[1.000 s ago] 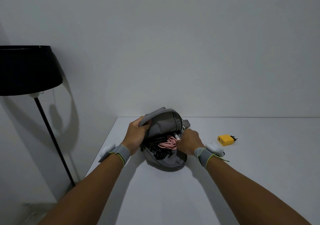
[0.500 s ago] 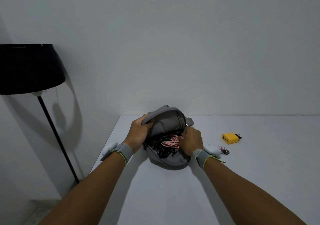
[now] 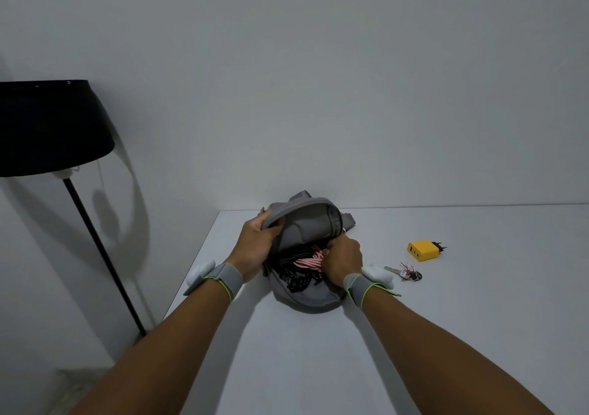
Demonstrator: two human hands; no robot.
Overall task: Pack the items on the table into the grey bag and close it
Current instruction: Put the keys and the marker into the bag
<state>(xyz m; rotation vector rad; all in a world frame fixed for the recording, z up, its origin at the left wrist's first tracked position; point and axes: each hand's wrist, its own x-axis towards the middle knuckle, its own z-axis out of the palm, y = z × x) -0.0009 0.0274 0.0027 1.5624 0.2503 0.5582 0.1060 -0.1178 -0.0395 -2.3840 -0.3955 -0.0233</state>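
The grey bag (image 3: 306, 299) lies open on the white table (image 3: 446, 335). My left hand (image 3: 255, 242) grips the raised flap at its left edge and holds it up. My right hand (image 3: 342, 260) reaches into the opening at the right side, fingers curled around the pink cable (image 3: 307, 261). A tangle of black cable (image 3: 294, 279) lies inside the bag beside the pink one. A yellow charger (image 3: 422, 249) and a set of keys (image 3: 406, 272) lie on the table to the right of the bag.
A floor lamp with a black shade (image 3: 47, 127) stands left of the table, its pole (image 3: 102, 248) near the table's left edge. A plain wall rises behind the table.
My right hand pushed the pink cable deeper into the bag. The view shifted, and the keys came into sight from behind my right wrist.
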